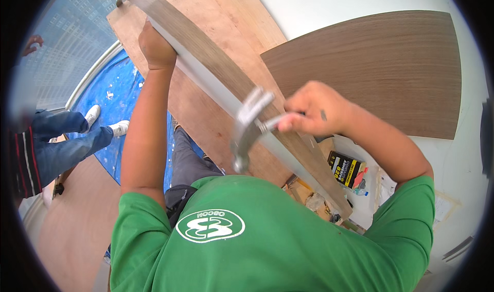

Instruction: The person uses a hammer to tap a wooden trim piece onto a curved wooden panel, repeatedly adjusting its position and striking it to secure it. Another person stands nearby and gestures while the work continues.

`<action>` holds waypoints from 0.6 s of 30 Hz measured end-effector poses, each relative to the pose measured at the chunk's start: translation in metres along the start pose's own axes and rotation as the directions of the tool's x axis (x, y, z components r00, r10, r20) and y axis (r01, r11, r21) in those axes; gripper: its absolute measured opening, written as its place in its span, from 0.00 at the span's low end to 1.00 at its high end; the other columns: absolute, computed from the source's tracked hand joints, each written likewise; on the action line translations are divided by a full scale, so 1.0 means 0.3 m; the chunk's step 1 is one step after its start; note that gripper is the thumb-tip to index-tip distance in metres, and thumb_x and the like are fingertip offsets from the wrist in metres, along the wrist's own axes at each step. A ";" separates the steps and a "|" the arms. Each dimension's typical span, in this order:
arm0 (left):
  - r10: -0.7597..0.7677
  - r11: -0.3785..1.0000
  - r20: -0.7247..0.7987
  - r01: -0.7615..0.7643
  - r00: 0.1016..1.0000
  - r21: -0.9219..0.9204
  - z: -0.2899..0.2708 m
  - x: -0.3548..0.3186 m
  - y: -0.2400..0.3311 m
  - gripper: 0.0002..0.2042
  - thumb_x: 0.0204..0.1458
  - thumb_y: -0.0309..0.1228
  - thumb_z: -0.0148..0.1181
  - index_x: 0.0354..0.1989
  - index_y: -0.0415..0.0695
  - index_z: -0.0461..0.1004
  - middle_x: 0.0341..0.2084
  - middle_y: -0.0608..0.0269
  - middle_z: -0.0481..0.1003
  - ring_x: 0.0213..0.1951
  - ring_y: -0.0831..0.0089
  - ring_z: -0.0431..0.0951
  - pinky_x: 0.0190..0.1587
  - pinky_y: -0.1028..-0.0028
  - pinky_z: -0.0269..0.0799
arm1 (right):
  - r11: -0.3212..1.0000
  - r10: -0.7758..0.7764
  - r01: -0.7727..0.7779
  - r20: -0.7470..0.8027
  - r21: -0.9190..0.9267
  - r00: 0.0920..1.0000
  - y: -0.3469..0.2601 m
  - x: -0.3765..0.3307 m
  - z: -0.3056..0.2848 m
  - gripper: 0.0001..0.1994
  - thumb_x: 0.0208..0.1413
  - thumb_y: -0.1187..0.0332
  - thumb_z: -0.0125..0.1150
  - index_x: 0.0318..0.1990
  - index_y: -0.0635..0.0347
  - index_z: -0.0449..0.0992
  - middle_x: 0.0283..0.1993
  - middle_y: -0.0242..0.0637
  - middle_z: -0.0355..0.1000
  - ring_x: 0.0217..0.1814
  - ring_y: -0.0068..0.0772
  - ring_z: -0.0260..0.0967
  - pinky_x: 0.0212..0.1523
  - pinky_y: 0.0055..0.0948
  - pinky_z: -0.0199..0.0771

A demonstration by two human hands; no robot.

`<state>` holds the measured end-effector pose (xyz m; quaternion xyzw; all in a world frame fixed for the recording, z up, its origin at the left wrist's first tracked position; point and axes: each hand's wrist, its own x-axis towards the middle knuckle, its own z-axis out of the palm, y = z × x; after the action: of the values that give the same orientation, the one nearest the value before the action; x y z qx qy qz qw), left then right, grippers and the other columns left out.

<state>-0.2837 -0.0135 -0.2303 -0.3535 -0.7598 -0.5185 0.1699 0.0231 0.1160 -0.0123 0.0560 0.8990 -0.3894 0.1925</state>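
A long, narrow wood-grain board [218, 60] with a pale side runs diagonally across a plywood sheet [206, 132]. Toward its far end, my left hand [156, 46] is closed against the pale side, its fingers partly hidden. My right hand [319, 109] grips the handle of a metal claw hammer [248, 130], raised over the board's middle. Motion blurs the hammer head, and I cannot tell whether it touches the board.
A wide wood-grain panel [370, 76] leans at the right. Below it are a black and yellow container [346, 169] and a plastic bottle [360, 191]. On the left, another person in jeans [67, 132] stands by a blue floor sheet [105, 153].
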 end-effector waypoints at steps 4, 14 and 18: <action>-0.020 0.997 0.018 0.022 1.000 -0.075 0.014 0.009 -0.003 0.07 0.62 0.29 0.58 0.43 0.40 0.79 0.33 0.55 0.84 0.36 0.57 0.85 0.39 0.64 0.79 | 0.984 0.170 -0.171 -0.024 -0.059 0.985 -0.040 0.166 -0.077 0.40 0.60 0.27 0.55 0.15 0.59 0.72 0.12 0.32 0.60 0.15 0.31 0.57 0.19 0.35 0.55; -0.531 0.645 0.228 0.564 0.816 -0.515 -0.013 0.053 0.180 0.26 0.72 0.47 0.42 0.47 0.34 0.79 0.38 0.59 0.80 0.42 0.67 0.78 0.49 0.69 0.73 | 0.913 0.386 -0.266 -0.437 0.310 0.813 -0.145 -0.098 -0.094 0.28 0.66 0.39 0.57 0.26 0.55 0.69 0.20 0.23 0.61 0.19 0.18 0.57 0.20 0.24 0.59; -0.675 0.418 0.279 0.667 0.682 -0.617 -0.040 0.055 0.229 0.30 0.74 0.52 0.38 0.41 0.35 0.79 0.34 0.61 0.79 0.39 0.69 0.76 0.47 0.70 0.71 | 0.700 0.589 -0.111 -0.483 0.705 0.648 -0.177 -0.439 0.028 0.19 0.69 0.53 0.59 0.29 0.55 0.68 0.20 0.26 0.60 0.18 0.18 0.56 0.20 0.22 0.59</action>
<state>-0.2473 -0.0037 -0.1691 -0.0535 -0.5911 -0.7827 -0.1873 0.1336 0.0796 0.0699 0.4384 0.6923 -0.5637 -0.1034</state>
